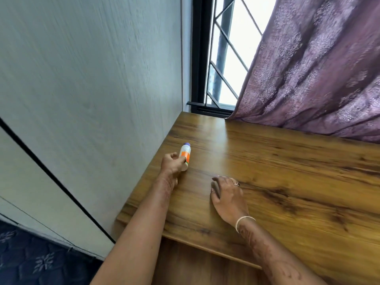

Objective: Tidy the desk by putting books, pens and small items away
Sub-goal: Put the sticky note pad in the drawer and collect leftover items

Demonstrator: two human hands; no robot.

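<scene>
My left hand (171, 163) reaches out along the left edge of the wooden surface (287, 171), and its fingers (175, 155) are wrapped round a small white bottle (185, 154). The bottle has an orange label (184, 155) and a purple cap (187, 144). It leans with the cap pointing away from me, toward the window (226, 58). I cannot tell whether its base touches the wood. It is close to the surface's left edge, just beside the pale wall panel (82, 79).

My right hand (228, 196) rests palm down on the surface, nearer to me and apart from the bottle. Its fingers (217, 179) are loosely bent, tips on the wood, holding nothing. There is a ring (236, 184) on one finger and a thin pale bracelet (243, 221) at the wrist.

At the far side a mauve patterned curtain (318, 68) hangs down to the back of the surface and covers part of the window. Lower left there is dark blue fabric (30, 260) with a flower pattern.
</scene>
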